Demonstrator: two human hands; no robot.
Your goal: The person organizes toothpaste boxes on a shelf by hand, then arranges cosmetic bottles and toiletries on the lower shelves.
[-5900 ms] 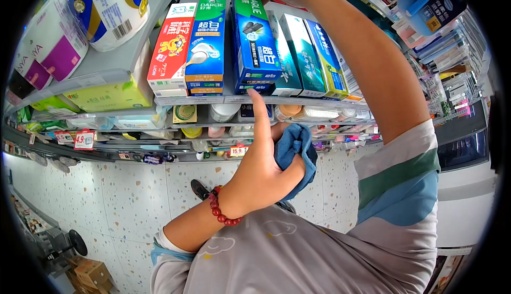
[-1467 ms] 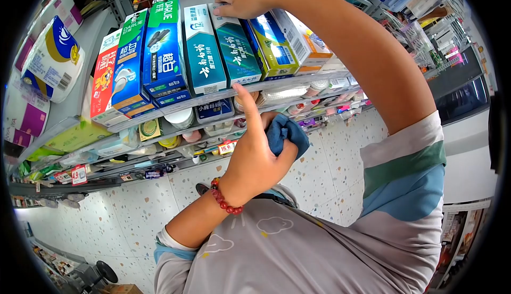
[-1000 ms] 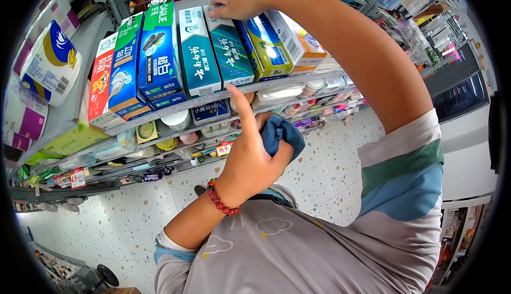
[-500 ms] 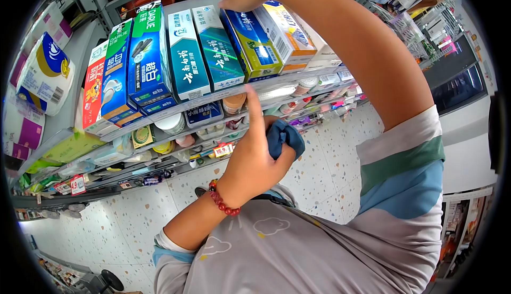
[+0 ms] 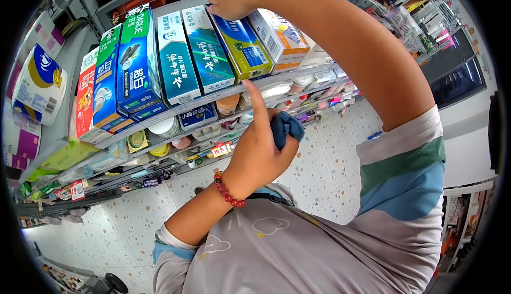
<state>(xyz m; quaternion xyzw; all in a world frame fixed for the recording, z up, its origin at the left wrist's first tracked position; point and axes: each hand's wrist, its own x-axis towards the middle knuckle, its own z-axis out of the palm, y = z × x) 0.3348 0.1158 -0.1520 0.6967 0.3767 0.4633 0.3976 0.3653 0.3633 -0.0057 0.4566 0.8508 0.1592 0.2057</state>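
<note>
My left hand (image 5: 260, 147) is curled round a bunched dark blue cloth (image 5: 286, 129). Its index finger stretches up to the lower front corner of a blue and yellow-green toothpaste box (image 5: 246, 46). At the far end of that same box, my right hand (image 5: 234, 0) bends its fingers over the back edge; some fingertips are hidden. To the left stand two teal and white toothpaste boxes (image 5: 178, 62), then blue and green Darlie boxes (image 5: 139, 62) and a red one (image 5: 86, 99). A white and orange box (image 5: 279, 38) adjoins on the right.
The boxes rest on a grey metal shelf (image 5: 175, 110) with a rail behind. Lower shelves hold jars and bottles, with a 15.9 price tag (image 5: 220, 150). Wrapped paper rolls (image 5: 40, 83) stand at far left. Speckled floor (image 5: 314, 171) lies below; wire racks are at upper right.
The view has shifted slightly, so the shelf and boxes sit farther left. My left index finger has come to the corner of the blue and yellow-green box. My right hand remains at its back.
</note>
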